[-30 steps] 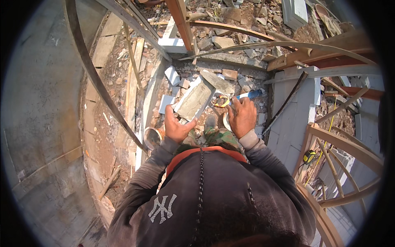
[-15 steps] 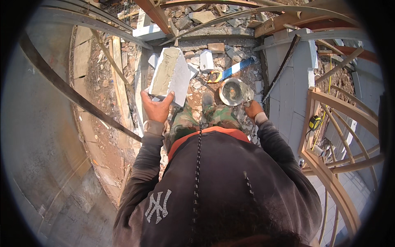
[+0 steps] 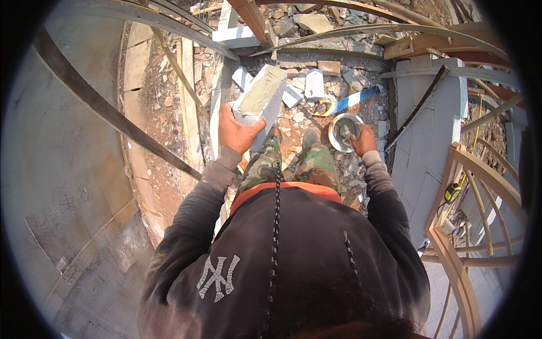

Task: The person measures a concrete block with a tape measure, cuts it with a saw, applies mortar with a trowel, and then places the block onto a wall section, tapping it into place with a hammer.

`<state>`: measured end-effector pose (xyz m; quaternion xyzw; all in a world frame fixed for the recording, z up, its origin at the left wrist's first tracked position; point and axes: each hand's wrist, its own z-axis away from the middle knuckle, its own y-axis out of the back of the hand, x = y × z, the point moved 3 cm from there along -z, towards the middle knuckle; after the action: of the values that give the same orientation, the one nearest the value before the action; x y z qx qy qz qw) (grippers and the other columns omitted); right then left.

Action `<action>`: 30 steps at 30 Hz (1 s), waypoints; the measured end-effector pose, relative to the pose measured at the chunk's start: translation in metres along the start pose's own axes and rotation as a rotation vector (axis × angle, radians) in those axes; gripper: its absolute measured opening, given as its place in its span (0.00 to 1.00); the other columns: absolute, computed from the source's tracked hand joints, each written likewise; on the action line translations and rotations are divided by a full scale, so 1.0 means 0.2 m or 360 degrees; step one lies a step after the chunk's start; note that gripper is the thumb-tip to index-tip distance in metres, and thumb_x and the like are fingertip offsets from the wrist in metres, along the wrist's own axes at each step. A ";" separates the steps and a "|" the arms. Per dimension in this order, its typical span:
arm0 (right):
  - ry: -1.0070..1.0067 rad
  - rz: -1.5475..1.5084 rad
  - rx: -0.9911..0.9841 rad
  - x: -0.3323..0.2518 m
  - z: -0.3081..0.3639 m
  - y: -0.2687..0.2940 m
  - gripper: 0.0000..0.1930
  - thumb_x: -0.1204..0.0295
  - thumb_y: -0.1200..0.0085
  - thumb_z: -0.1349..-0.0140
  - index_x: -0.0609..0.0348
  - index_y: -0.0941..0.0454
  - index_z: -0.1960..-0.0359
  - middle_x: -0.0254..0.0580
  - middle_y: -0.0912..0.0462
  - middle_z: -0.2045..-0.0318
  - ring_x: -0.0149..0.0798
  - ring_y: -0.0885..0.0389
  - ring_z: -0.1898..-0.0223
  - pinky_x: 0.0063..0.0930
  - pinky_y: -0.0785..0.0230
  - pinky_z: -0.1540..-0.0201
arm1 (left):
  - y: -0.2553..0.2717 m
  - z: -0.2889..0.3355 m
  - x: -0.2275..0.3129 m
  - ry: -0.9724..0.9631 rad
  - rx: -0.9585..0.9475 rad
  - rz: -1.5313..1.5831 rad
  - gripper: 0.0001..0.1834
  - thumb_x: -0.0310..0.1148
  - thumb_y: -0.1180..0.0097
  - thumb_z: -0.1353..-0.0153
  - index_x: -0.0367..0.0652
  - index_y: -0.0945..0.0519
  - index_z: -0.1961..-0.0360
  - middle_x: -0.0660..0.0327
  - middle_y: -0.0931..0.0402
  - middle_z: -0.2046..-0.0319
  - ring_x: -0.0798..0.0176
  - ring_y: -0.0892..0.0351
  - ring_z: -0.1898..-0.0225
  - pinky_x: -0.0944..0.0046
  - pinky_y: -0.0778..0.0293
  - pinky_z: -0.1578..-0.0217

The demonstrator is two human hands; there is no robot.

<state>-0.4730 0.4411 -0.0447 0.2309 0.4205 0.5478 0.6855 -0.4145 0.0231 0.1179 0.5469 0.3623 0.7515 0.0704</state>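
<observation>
My left hand (image 3: pixel 237 131) grips the near end of a pale lightweight concrete block (image 3: pixel 272 107), thumb on one side and fingers on the other. A layer of grey mortar (image 3: pixel 261 92) covers the block's upper face. On the right, my right hand (image 3: pixel 364 140) is closed over the edge of a round metal pail (image 3: pixel 333 136) with wet grey mortar in it. It holds what looks like a trowel (image 3: pixel 348 135), whose blade dips into the pail; the handle is hidden in my fist.
A handsaw (image 3: pixel 353 101) with a blue and white blade lies on rubble beyond the pail. Cut block pieces (image 3: pixel 314 85) lie near it. A pale block wall (image 3: pixel 420 130) rises at right, with a tape measure (image 3: pixel 452 192) beyond. Curved poles (image 3: pixel 107 113) cross the left side.
My right hand has moved from beside the pail to over its rim, bringing the trowel into the mortar. The block in my left hand has turned clockwise; the whole view has shifted.
</observation>
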 end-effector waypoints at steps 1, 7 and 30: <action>0.0341 -0.0143 0.0125 -0.22 0.07 0.13 0.31 0.67 0.33 0.42 0.59 0.24 0.36 0.56 0.21 0.41 0.60 0.26 0.36 0.48 0.33 0.33 | 0.00 0.00 0.04 -0.0072 -0.0043 -0.0216 0.36 0.38 0.20 0.55 0.31 0.28 0.51 0.47 0.23 0.54 0.51 0.20 0.52 0.55 0.23 0.50; 0.1493 -0.0003 0.0315 -1.10 0.38 0.75 0.49 0.66 0.26 0.53 0.58 0.38 0.28 0.53 0.30 0.35 0.59 0.33 0.32 0.51 0.41 0.29 | 0.02 0.08 0.29 -0.0365 -0.0306 -0.0445 0.40 0.43 0.21 0.61 0.37 0.25 0.47 0.48 0.23 0.52 0.41 0.21 0.48 0.47 0.24 0.49; 0.1497 0.0080 0.0031 -0.96 0.59 1.22 0.44 0.56 0.24 0.59 0.65 0.26 0.40 0.58 0.20 0.50 0.62 0.22 0.45 0.50 0.35 0.36 | -0.26 0.34 0.18 -0.0725 -0.0403 -0.0049 0.64 0.58 0.17 0.67 0.34 0.34 0.32 0.41 0.30 0.35 0.39 0.33 0.32 0.30 0.48 0.30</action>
<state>-0.5204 0.3477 0.2704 -0.0258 0.6848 0.6054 0.4049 -0.3855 0.1108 0.1233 0.6833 0.2485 0.6470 0.2294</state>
